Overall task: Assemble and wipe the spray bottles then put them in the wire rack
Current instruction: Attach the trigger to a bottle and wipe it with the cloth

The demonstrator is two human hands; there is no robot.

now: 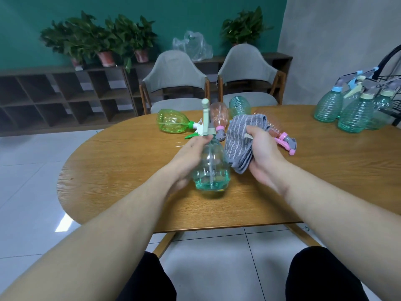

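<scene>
Wiping step judged in hand: one assembled teal spray bottle stands upright on the near middle of the wooden surface, cream trigger head already fitted. The left hand is curled round the bottle's neck and shoulder, grip clamped on it, forearm reaching in from the lower left. The right hand clutches a bunched grey striped cloth, grip clamped on that, the cloth touching the bottle's right flank. Next move, by judgement, calls for drawing the cloth round the body while the left hand steadies or turns it, then carrying it to the wire rack at the far right edge. Several finished teal bottles stand beside that rack. A green bottle and pink bottles lie on their sides behind, seemingly awaiting attention.
</scene>
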